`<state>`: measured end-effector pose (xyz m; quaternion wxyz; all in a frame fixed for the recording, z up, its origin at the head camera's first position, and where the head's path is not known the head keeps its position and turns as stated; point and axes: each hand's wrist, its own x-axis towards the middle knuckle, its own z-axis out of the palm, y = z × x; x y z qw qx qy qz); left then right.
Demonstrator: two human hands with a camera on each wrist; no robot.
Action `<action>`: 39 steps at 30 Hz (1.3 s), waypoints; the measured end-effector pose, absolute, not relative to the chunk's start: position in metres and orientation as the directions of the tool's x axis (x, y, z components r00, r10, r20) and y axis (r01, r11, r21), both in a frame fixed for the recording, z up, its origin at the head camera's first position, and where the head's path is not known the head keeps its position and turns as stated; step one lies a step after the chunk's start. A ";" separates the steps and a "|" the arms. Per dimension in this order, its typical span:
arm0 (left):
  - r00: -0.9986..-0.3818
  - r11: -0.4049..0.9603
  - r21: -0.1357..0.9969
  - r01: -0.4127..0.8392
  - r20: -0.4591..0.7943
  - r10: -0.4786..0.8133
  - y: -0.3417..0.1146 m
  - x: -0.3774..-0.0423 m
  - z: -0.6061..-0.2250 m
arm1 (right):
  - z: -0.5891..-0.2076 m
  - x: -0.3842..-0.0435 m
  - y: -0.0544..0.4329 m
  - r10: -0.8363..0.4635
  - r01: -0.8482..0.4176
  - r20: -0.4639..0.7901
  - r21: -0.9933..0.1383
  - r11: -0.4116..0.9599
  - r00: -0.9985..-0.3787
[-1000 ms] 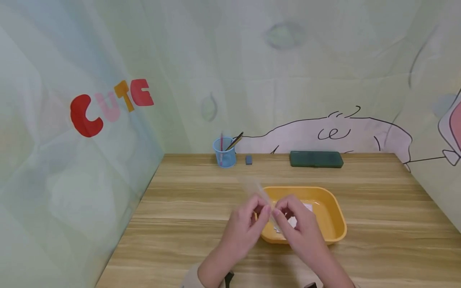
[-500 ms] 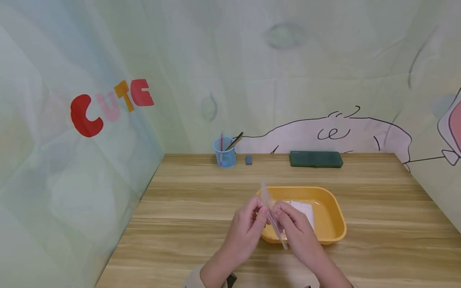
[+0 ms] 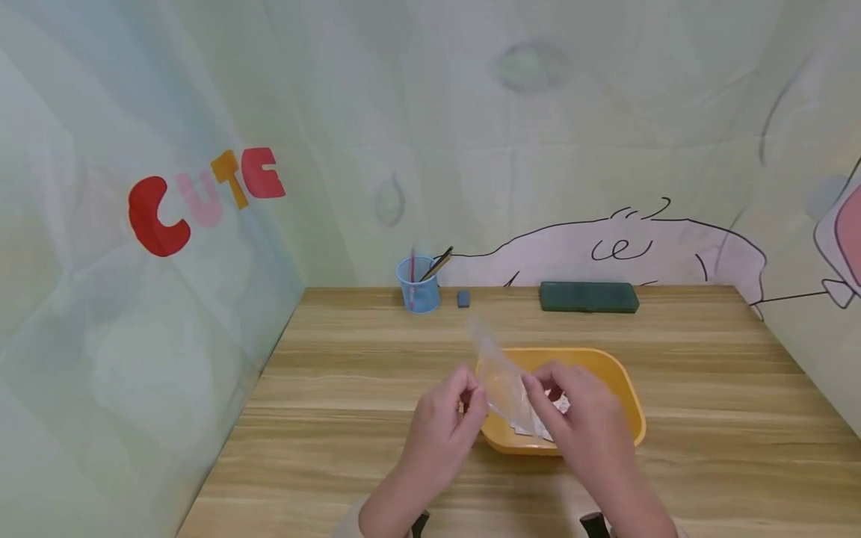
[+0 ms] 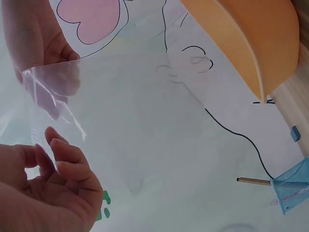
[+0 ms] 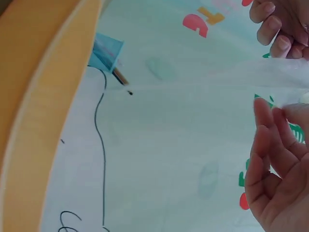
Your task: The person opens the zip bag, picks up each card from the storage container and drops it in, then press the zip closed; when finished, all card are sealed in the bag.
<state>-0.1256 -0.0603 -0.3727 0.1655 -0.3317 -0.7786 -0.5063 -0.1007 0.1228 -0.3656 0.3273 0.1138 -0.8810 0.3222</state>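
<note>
Because the clear plastic film is thin and limp, it seems to need two grips: left hand, lower centre of frame, pinches its near-left edge between thumb and bent fingers; right hand, just right of it, appears to pinch the opposite edge, thumb along the near face. Gap between both grips narrow. Film tilted, top corner free, held above the left part of a yellow tray, perhaps for closeness to the white papers inside. Sheet or pouch: cannot tell. Blue mesh cup keeps pencils upright, upper centre; small blue block and green case sit along the table's far edge, presumably out of the hands' way.
</note>
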 end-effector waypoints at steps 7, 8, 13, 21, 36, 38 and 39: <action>-0.561 0.405 0.420 0.812 0.752 0.345 -0.050 -0.118 -0.375 | -0.361 -0.096 0.114 -0.126 -0.561 0.761 -0.345 0.752 -0.637; -0.539 0.425 0.385 0.819 0.771 0.339 -0.048 -0.117 -0.376 | -0.362 -0.096 0.113 -0.145 -0.573 0.754 -0.343 0.744 -0.640; -0.425 0.444 0.252 0.860 0.835 0.350 -0.044 -0.115 -0.380 | -0.365 -0.094 0.112 -0.200 -0.562 0.655 -0.403 0.722 -0.728; -0.449 0.453 0.263 0.852 0.811 0.375 -0.059 -0.123 -0.392 | -0.365 -0.102 0.123 -0.138 -0.472 0.740 -0.264 0.841 -0.659; -0.340 0.609 0.064 0.791 0.873 0.350 -0.053 -0.136 -0.401 | -0.381 -0.104 0.113 -0.196 -0.567 0.614 -0.496 0.658 -0.764; -0.309 0.625 0.026 0.781 0.885 0.348 -0.053 -0.138 -0.401 | -0.383 -0.104 0.110 -0.202 -0.555 0.587 -0.517 0.651 -0.784; -0.301 0.630 0.011 0.777 0.885 0.356 -0.053 -0.139 -0.400 | -0.384 -0.104 0.109 -0.203 -0.547 0.571 -0.531 0.647 -0.795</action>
